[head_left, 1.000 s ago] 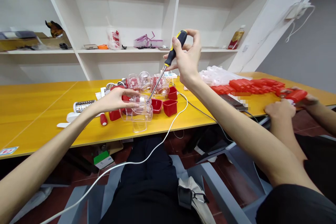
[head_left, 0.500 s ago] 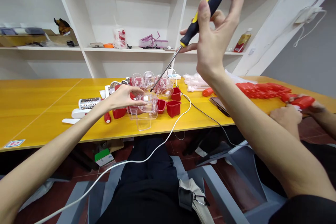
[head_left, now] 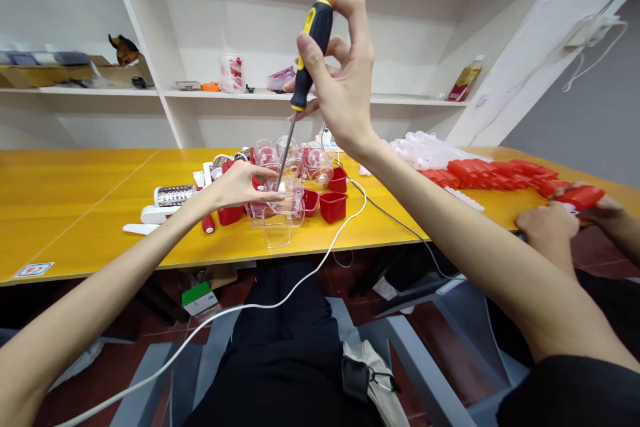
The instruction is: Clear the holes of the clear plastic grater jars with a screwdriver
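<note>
My right hand (head_left: 347, 80) is wrapped around the black and yellow handle of a screwdriver (head_left: 314, 30), raised above the table. Its shaft points steeply down, and the tip is at a clear plastic housing (head_left: 291, 205). My left hand (head_left: 240, 185) grips that housing from the left with thumb and fingers. Exactly what the tip touches is too small to tell. Behind the housing are more clear plastic housings (head_left: 316, 161), and red square cups (head_left: 333, 207) lie to its right. A metal grater drum (head_left: 174, 195) and white handle pieces (head_left: 156, 215) lie left of my left hand.
A white cable (head_left: 320, 265) runs off the table's front edge and over my lap. At the right, a co-worker's hands (head_left: 550, 223) hold a red part near a pile of red parts (head_left: 500, 175). A shelf (head_left: 270, 95) stands behind the yellow table (head_left: 90, 193).
My right hand has moved left and slightly down with the screwdriver, which is now more upright, its tip at the clear housing. My left hand stays on the housing.
</note>
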Demonstrator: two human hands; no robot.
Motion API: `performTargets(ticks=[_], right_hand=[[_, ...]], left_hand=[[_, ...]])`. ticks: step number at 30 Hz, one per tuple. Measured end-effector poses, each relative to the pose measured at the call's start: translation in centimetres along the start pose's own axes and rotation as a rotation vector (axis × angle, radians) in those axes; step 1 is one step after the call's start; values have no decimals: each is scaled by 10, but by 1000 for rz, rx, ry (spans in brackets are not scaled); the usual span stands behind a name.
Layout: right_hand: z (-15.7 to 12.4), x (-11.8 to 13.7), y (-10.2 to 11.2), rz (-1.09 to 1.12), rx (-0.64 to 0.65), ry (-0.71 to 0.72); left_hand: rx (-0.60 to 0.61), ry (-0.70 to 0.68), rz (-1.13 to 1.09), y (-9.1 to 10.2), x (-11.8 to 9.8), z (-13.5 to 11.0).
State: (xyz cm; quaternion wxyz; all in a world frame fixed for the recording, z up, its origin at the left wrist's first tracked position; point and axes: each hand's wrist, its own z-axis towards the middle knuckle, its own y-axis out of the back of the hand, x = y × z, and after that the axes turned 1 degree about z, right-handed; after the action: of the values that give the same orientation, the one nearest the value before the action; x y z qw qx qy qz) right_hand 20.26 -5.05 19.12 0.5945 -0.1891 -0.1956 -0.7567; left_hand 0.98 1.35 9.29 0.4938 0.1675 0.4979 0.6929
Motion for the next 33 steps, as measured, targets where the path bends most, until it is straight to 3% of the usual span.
performTargets(ticks=[7, 12, 20, 25, 33], right_hand=[[16, 1, 2, -22, 213, -33], [19, -2, 1, 70, 268, -48], [20, -10, -8, 61, 137, -16], [20, -15, -8, 178, 209, -70], [19, -12, -9, 128, 130, -87]], left_hand=[[8, -22, 89, 0, -1, 0], [12, -11, 97, 2, -3, 0], [22, 26, 53, 3, -6, -1], [37, 28, 9, 4, -7, -3], [133, 58, 50, 2, -11, -10]])
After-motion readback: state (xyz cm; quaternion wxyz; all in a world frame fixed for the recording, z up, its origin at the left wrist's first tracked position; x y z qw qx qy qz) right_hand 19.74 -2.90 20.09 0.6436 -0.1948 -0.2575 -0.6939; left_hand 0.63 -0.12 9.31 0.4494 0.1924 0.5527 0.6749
